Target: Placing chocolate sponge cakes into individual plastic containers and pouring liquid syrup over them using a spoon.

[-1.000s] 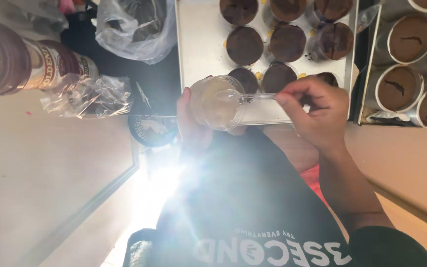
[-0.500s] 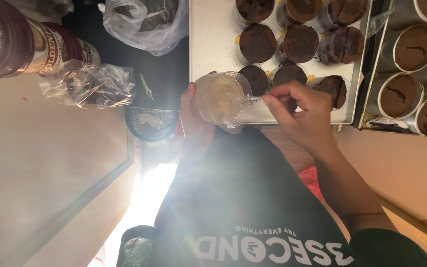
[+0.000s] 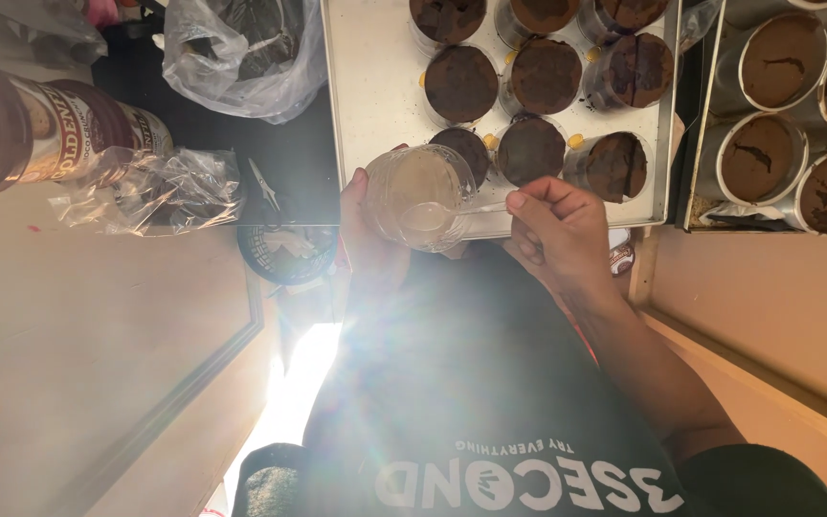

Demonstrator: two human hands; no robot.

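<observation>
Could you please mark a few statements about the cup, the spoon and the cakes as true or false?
1. The left hand holds a clear plastic cup. True.
2. The right hand holds a knife. False: it holds a clear spoon whose tip is in the cup.
3. Dark brown cakes sit on a pale tray. True.
4. The cup is full of dark batter. False: it holds a little pale stuff.
5. More cakes stand in metal tins beside the tray. True.
</observation>
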